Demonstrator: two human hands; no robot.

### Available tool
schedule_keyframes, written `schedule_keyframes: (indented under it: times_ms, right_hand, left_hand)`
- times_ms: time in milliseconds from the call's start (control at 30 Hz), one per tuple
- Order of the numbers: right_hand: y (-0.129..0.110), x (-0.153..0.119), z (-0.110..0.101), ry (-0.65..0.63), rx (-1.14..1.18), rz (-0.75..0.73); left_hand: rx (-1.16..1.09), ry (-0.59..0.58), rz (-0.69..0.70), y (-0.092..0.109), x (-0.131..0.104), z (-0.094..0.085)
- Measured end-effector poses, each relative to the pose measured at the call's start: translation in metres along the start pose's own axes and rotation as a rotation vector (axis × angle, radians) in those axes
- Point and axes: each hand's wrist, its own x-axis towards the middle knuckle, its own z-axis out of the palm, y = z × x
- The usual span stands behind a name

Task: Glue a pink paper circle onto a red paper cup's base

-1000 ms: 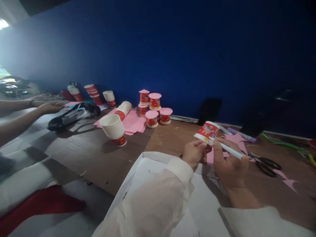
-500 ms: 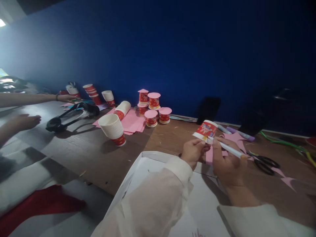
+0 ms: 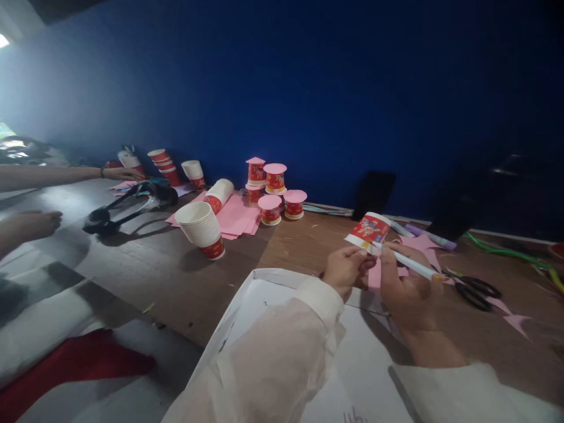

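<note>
My left hand point(image 3: 346, 270) pinches the white rim of a red patterned paper cup point(image 3: 369, 229), which is tilted on its side. In my right hand point(image 3: 408, 288) is a white marker point(image 3: 414, 264) with an orange end, its tip against the yellow-marked band by the cup's rim. Pink paper scraps point(image 3: 423, 244) lie beyond and under my right hand. Black scissors point(image 3: 476, 292) rest to the right of it. Below both hands is a shallow white box point(image 3: 273, 275), partly covered by my left sleeve.
Small cups with pink discs point(image 3: 269, 210) stand near the blue wall. Left of them are pink sheets point(image 3: 238, 218), a leaning cup stack point(image 3: 200, 229) and a black headset-like object point(image 3: 103, 222). Another person's hands point(image 3: 123, 174) reach in from the left. Green strips point(image 3: 497, 248) lie far right.
The other person's lower hand has drawn back left and its fingers have curled in. My hands and the cup have hardly moved; the marker still touches the cup.
</note>
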Motion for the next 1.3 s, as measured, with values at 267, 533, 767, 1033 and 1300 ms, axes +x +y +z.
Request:
schedule_keyframes:
  times_ms: [267,533,767,1033,1300]
  right_hand:
    - [-0.0023,0.0,-0.0011,0.011,0.001,-0.027]
    - [-0.0041,0.0002,-0.0018,-0.007,0.004,-0.053]
    - [-0.0036,-0.0007,-0.0023,-0.023,-0.027,-0.033]
    - [-0.0029,-0.001,-0.0022,-0.04,-0.059,0.033]
    - [-0.0016,-0.0013,-0.0018,-0.023,-0.052,0.04]
  left_hand:
    - [-0.014,0.0,-0.007,0.0002,-0.0005,0.0001]
    - [0.009,-0.015,0.039,-0.0008,0.0004,-0.0013]
    - [-0.008,-0.033,0.056,-0.0029,0.0014,-0.0024]
    - [-0.03,-0.029,0.045,-0.003,0.0024,-0.0018]
    - [-0.044,0.012,-0.012,0.0003,0.0004,0.0011]
